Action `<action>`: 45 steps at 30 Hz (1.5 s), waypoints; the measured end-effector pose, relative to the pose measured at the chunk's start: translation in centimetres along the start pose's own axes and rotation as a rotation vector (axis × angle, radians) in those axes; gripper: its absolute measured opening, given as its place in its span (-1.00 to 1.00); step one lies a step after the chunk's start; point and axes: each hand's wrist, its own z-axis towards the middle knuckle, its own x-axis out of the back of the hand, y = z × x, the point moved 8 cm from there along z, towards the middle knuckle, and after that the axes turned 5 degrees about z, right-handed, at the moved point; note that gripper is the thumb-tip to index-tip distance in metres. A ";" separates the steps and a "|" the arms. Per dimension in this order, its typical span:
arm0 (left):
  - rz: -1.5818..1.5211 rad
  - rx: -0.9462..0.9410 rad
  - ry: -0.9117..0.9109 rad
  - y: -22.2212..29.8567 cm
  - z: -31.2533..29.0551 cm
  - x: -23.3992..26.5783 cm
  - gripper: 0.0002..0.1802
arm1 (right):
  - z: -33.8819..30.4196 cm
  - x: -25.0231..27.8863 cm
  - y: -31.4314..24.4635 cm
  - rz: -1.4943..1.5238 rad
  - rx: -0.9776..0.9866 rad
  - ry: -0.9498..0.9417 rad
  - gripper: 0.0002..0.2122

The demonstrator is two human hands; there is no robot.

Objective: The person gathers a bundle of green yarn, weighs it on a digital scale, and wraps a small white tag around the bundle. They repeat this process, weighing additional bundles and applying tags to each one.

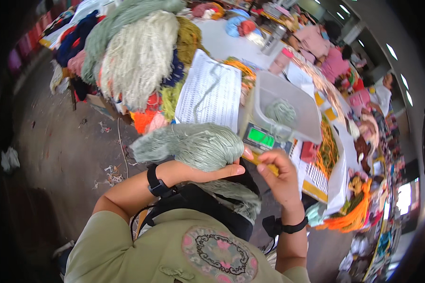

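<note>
While clasped under the left hand (212, 172) — sage yarn hank (193, 146), right hand (278, 177) half-curled alongside.

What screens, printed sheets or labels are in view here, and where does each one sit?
Scale display: small green-lit rectangle on the front of the scale, just beyond the right hand.
Printed sheet: large white page of fine rows, lying on the table left of the scale's clear tub.
Yellow-and-white printed cards: on the table right of the scale, partly under orange yarn.
Left hand holds a grey-green yarn skein; no label shows on it.
</note>
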 end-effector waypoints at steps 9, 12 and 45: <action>0.099 -0.123 -0.274 1.4 1.2 -5.6 -0.74 | 0.0 0.5 -2.3 0.201 0.103 0.057 -0.93; -0.627 0.439 -0.349 0.0 0.2 -5.2 -0.76 | -0.9 1.8 1.3 1.003 -0.207 0.163 -0.90; -1.661 -0.282 -0.024 20.1 7.6 18.6 -0.57 | -3.0 -14.2 4.6 -0.061 0.582 -0.213 -0.86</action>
